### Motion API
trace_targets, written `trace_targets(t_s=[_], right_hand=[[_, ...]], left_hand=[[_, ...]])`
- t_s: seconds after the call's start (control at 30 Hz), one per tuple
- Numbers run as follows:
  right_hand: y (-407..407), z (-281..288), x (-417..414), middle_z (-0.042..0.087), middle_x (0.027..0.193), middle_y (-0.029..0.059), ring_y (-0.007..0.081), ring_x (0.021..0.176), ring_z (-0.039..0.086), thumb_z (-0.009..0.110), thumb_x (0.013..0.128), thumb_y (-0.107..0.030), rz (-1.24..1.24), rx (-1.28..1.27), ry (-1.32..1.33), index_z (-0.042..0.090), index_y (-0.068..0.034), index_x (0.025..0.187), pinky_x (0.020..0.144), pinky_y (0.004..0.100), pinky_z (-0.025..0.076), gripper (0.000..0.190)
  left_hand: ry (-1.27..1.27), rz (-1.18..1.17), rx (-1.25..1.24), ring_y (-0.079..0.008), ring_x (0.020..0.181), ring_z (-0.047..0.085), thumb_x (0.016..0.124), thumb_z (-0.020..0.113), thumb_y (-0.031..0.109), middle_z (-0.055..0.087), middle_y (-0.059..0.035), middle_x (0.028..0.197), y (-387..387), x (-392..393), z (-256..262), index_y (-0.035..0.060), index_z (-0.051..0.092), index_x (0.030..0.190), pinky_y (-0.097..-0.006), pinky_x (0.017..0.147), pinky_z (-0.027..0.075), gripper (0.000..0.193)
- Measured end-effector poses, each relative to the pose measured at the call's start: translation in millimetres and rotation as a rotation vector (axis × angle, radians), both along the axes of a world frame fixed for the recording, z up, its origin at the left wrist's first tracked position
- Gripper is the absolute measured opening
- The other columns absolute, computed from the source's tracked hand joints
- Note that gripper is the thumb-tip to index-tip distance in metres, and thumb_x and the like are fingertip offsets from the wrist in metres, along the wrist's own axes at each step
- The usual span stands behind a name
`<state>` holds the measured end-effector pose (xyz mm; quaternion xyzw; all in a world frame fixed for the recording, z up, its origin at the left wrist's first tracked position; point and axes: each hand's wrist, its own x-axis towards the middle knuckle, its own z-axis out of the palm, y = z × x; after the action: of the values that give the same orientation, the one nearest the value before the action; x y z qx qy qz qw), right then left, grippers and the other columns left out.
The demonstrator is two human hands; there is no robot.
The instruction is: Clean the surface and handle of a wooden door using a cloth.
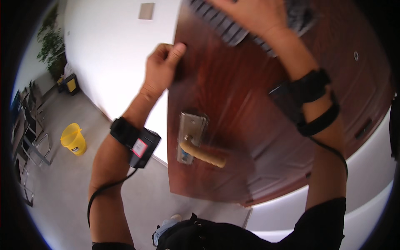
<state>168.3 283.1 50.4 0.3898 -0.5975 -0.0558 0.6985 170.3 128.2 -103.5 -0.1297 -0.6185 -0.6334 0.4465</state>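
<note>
A dark reddish-brown wooden door [225, 93] stands before me, with a metal handle plate [191, 131] and a ridged tan lever handle [203, 153] near its left edge. My left hand [164, 64] grips that edge above the handle, thumb on the door's face. At the top, my right hand [259, 15] lies over a grey cloth with dark stripes [218, 23], pressed flat against the door. The fingertips of my right hand are cut off by the frame, and part of the cloth is hidden beneath the hand.
A yellow bucket [73, 139] stands on the grey floor at left, near metal-framed chairs [34, 140]. Farther back are a potted plant [51, 47] and a black and yellow container [71, 84]. A white wall [118, 47] with a switch plate [146, 11] adjoins the door.
</note>
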Motion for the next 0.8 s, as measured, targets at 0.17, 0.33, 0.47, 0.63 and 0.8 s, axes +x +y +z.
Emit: trace_targets(t_s=[0.17,0.33,0.47,0.63,0.8], right_hand=[[44,-128,-23,0.019,0.129,0.0128,0.0335,0.116,0.02,0.061,0.061,-0.036,0.074,0.296,-0.352,0.032,-0.015,0.12,0.094,0.043,0.02,0.068],[108,-208,0,0.02,0.129,0.0096,0.0293,0.118,0.018,0.055,0.066,-0.037,-0.314,0.612,-0.405,0.033,-0.016,0.119,0.094,0.0458,0.018,0.061],[106,-201,-17,0.019,0.13,0.0047,0.0254,0.118,0.016,0.059,0.065,-0.031,0.617,0.371,-1.629,0.036,-0.014,0.117,0.095,0.042,0.018,0.06],[46,-131,-15,0.023,0.127,0.0054,0.0269,0.115,0.021,0.062,0.062,-0.028,-0.081,0.282,-0.416,0.039,-0.013,0.113,0.094,0.0383,0.022,0.058],[13,-127,-28,0.025,0.126,0.0072,0.0283,0.115,0.022,0.061,0.064,-0.029,-0.015,0.109,-0.371,0.04,-0.012,0.112,0.093,0.0386,0.022,0.056]], left_hand=[[-0.19,-0.03,0.02,-0.0061,0.059,0.044,0.075,0.056,0.029,0.052,-0.0008,0.065,-3,5,5,0.0003,0.053,0.074,-0.0172,0.056,0.038,0.029],[-0.138,0.071,-0.07,-0.0067,0.062,0.044,0.075,0.054,0.036,0.052,-0.0017,0.068,3,-1,-4,0.0008,0.052,0.078,-0.0177,0.058,0.038,0.035],[-0.156,0.077,-0.112,-0.0051,0.062,0.041,0.075,0.055,0.037,0.05,-0.0002,0.067,-2,-7,-4,0.0027,0.052,0.076,-0.0173,0.057,0.037,0.034],[-0.187,-0.017,-0.067,-0.0046,0.059,0.041,0.075,0.055,0.033,0.05,0.0009,0.066,-10,-15,1,0.0031,0.051,0.072,-0.0166,0.055,0.036,0.031],[-0.128,-0.136,0.017,-0.0051,0.059,0.044,0.075,0.056,0.03,0.052,0.0001,0.067,-12,-29,3,0.0024,0.052,0.072,-0.0171,0.055,0.037,0.028]])
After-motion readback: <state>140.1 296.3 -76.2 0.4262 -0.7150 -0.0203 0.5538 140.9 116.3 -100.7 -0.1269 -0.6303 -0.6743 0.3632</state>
